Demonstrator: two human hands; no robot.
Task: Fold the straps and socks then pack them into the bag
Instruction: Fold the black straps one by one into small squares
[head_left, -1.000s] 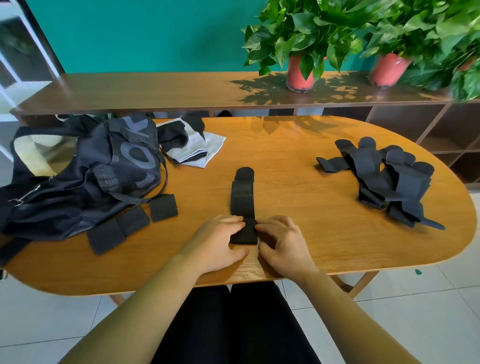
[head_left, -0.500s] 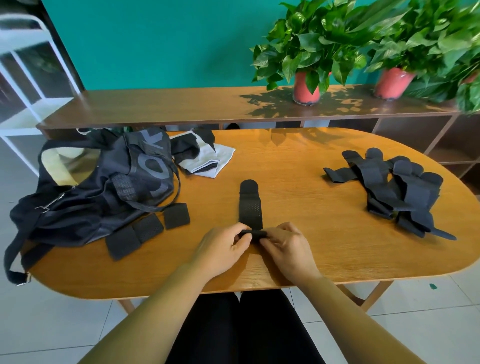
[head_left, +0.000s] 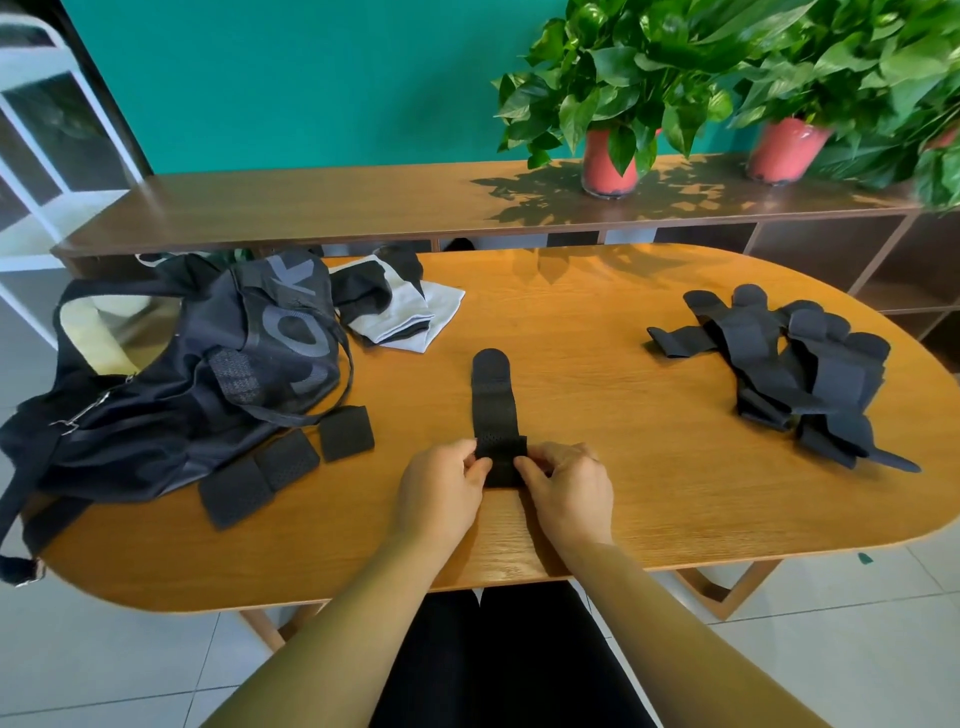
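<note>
Black strap (head_left: 492, 400) near table (head_left: 623, 530) edge, pinched by left hand (head_left: 441, 493), right hand (head_left: 569, 491).

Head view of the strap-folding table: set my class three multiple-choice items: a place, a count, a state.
1. Where is the loose pile of black straps?
A. right side of the oval wooden table
B. on the floor
C. on a chair

2. How many folded black square straps lie beside the black fabric bag?
A. one
B. three
C. six

3. The long black perforated strap is:
A. untouched
B. fully folded
C. pinched at its near end by the left hand and right hand

Answers: 1 A, it lies right of the hands; 2 B, three squares sit in a row; 3 C, fingers of both hands grip the folded near end.
</note>
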